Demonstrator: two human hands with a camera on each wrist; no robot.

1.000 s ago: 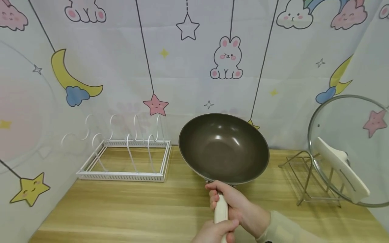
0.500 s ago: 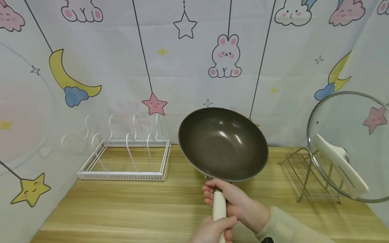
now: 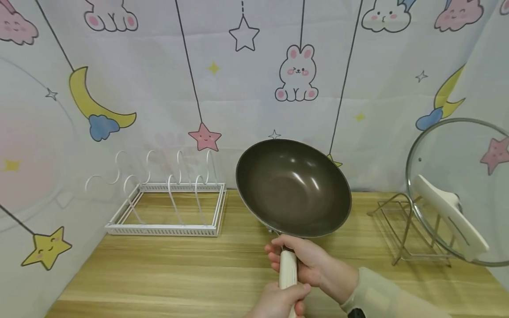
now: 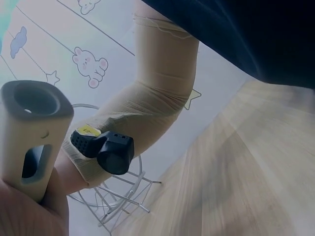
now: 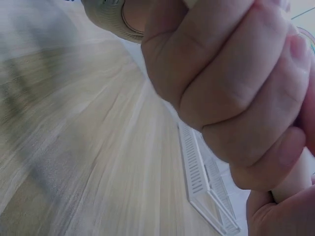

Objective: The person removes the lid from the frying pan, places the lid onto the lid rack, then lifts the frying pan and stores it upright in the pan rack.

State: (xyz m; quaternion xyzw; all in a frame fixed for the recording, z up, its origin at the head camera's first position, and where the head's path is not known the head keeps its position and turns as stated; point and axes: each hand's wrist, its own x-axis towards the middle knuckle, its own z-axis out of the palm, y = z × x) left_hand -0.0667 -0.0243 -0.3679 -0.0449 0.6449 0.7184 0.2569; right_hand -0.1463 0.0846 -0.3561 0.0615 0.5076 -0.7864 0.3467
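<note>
A dark brown wok point(image 3: 292, 187) with a cream handle point(image 3: 288, 269) is held above the table, its inside tilted toward me. My right hand point(image 3: 314, 263) grips the handle close to the pan, thumb across the top and fingertips showing on its left side. Nearer to me, my left hand point(image 3: 278, 300) grips the handle's rear part, with its thumb over it. The right wrist view shows the left hand's curled fingers point(image 5: 221, 83) wrapped round the handle. The handle's hollow end point(image 4: 37, 103) sticks out in the left wrist view. The wok's underside is mostly hidden.
A white rack point(image 3: 163, 229) with curved wire dividers stands at the left of the wood-grain table point(image 3: 159, 274). On the right, a metal wire rack point(image 3: 413, 254) bears a glass lid point(image 3: 477, 168) with a cream handle. A patterned cloth wall point(image 3: 246, 88) closes off the back.
Both hands have raised the wok slightly in the first half second, and its reflections have shifted with a small tilt. Since then it has barely moved.
</note>
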